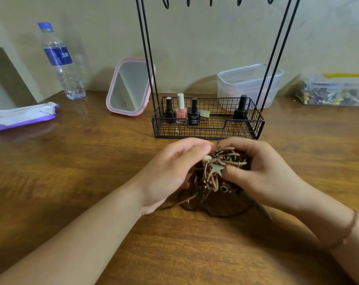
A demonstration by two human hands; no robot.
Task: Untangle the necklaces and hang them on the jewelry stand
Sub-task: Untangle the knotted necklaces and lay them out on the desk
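While both sets of fingers curl into the tangle of necklaces (pixel 212 175), I hold it just above the wooden table (pixel 92 171), near the middle of its width. My left hand (pixel 170 171) cups the tangle from the left, fingers bent narrow around the brown cords, thumb tip at the top. My right hand (pixel 256 171) grips from the right, fingers hooked over the upper loops and thumb pressed beside a pale star pendant (pixel 217 169). Loose loops trail down onto the table beneath my hands. A thin cord bracelet (pixel 349 229) circles my right wrist.

Just beyond the hands stands the black wire jewelry stand (pixel 208 128), its basket base holding four nail polish bottles (pixel 181 110). Toward the far edge stand a pink-framed mirror (pixel 129 87), a water bottle (pixel 60 60), and a clear plastic container (pixel 244 83). A wet-wipe pack (pixel 22 117) lies near the left edge.
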